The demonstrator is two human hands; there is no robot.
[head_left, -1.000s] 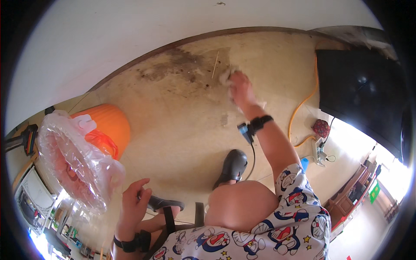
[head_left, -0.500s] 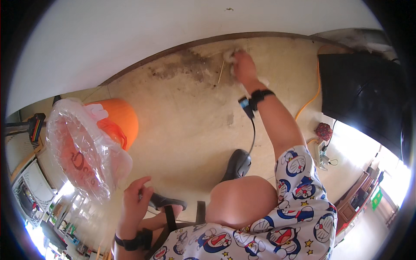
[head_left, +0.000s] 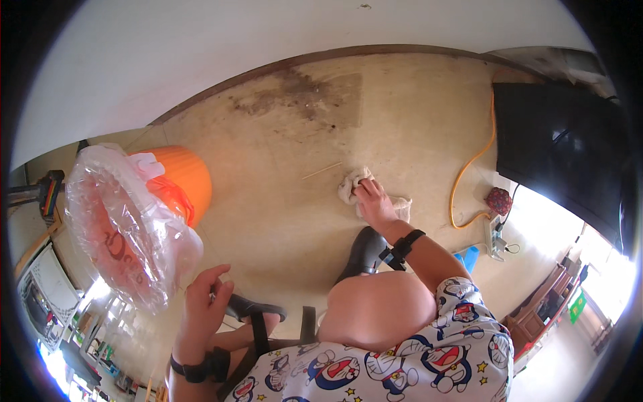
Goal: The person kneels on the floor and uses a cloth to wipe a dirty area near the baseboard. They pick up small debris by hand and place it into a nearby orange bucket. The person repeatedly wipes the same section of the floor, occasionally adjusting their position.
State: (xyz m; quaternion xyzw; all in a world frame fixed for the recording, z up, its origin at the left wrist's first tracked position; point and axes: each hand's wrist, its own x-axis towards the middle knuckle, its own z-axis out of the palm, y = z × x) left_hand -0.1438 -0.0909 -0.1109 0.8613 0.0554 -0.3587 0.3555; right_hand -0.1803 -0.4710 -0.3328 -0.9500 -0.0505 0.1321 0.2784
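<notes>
My right hand (head_left: 374, 199) grips a crumpled off-white rag (head_left: 349, 187) and presses it on the tan floor, just beyond my black shoe (head_left: 365, 251). Part of the rag spreads out on the far side of my fingers and to the right of my wrist. Left of the rag lies a thin pale stick (head_left: 321, 170). Dark grime (head_left: 295, 94) stains the floor near the wall base, ending at a straight edge on its right. My left hand (head_left: 204, 301) hovers near my knee, fingers loosely bent and apart, with nothing seen in it.
An orange bin (head_left: 194, 181) lined with a clear plastic bag (head_left: 114, 234) stands at left. To the right are a large black panel (head_left: 562, 147), an orange cable (head_left: 455, 187), a power strip (head_left: 495, 238) and a dark red patterned ball-like thing (head_left: 499, 201). A white wall (head_left: 268, 40) rises ahead.
My right hand has drawn the rag back from near the wall toward my shoe. The stick has shifted closer to me and turned. My left hand has barely moved.
</notes>
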